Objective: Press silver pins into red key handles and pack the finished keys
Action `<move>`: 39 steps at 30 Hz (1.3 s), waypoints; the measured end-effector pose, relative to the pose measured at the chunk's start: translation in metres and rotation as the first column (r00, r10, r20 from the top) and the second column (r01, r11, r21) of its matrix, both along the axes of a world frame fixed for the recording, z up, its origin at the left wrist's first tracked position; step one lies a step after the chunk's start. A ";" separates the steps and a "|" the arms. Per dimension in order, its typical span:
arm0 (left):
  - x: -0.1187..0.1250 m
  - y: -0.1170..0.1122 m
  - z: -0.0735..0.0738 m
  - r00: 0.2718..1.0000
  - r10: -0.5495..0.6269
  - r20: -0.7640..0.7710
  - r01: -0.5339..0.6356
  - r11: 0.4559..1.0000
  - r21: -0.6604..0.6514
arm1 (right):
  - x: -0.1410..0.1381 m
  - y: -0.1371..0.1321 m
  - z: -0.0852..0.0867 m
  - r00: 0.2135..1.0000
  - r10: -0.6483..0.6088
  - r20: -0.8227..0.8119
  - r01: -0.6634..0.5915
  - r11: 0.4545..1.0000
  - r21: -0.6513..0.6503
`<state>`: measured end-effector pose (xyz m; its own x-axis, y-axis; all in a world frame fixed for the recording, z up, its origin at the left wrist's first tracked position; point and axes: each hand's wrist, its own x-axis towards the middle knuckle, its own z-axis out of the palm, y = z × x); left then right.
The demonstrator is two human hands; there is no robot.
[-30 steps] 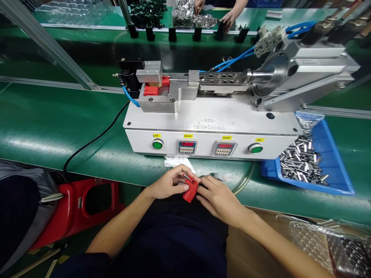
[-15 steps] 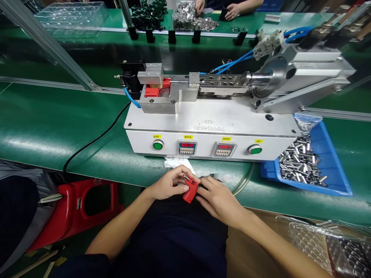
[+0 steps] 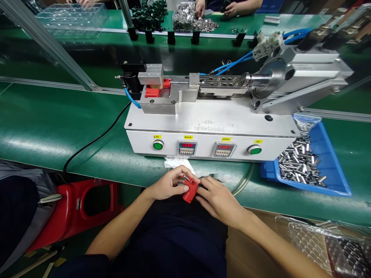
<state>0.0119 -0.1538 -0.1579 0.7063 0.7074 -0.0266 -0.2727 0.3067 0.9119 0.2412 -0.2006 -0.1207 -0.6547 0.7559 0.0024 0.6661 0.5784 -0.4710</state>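
Note:
Both my hands hold a small red plastic padlock body [image 3: 189, 191] over my lap, just in front of the green bench edge. My left hand [image 3: 168, 184] pinches its top, where a short metal pin sticks out. My right hand [image 3: 218, 199] grips its right side with curled fingers. Straight ahead stands a white press machine [image 3: 208, 127] with two green buttons and two red digital counters. Another red lock body [image 3: 153, 90] sits clamped in the machine's metal fixture at its upper left.
A blue tray [image 3: 333, 170] of several metal cylinders lies right of the machine. A white cloth [image 3: 176, 163] sits below the machine's front. A red stool [image 3: 78, 208] stands at lower left. Clear plastic trays [image 3: 327, 243] lie at lower right. Other people's hands [image 3: 199, 5] work at the far bench.
My hands and the red lock body stay in place. The digits on the machine's counters have changed. The view has tipped slightly, and the far workers' hands have shifted.

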 end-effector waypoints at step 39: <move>0.000 -0.002 0.000 0.999 0.028 -0.037 -0.026 0.999 0.039 | -0.003 0.001 -0.002 0.999 -0.033 -0.011 0.033 0.999 0.021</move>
